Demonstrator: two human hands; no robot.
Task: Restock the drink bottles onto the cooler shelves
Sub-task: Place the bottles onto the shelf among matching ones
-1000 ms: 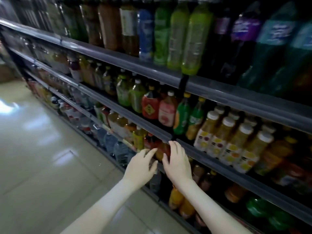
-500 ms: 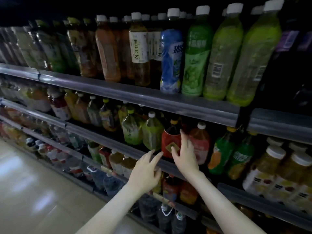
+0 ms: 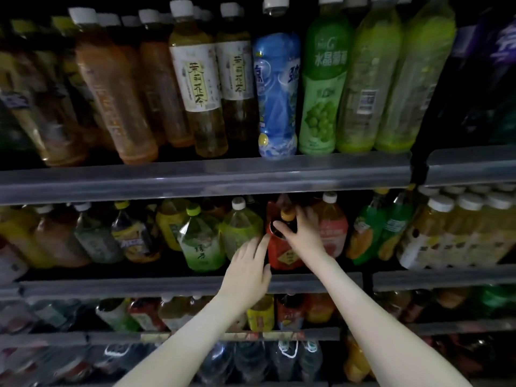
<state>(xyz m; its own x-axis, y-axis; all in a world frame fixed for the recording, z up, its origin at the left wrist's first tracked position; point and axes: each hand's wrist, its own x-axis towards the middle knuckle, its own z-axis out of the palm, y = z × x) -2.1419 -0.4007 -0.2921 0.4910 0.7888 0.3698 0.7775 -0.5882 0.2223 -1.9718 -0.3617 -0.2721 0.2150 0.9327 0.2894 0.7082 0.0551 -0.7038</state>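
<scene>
The red bottle (image 3: pixel 283 255) stands upright on the middle shelf (image 3: pixel 167 284), long axis vertical, directly ahead of both hands. The right hand (image 3: pixel 303 233) is nearer and grips its neck. The left hand (image 3: pixel 247 268), fingers straight, lies at its left flank and holds nothing.

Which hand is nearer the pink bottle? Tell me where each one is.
Right. The right hand grips the red bottle just beside the pink bottle; the left hand lies farther left.
</scene>
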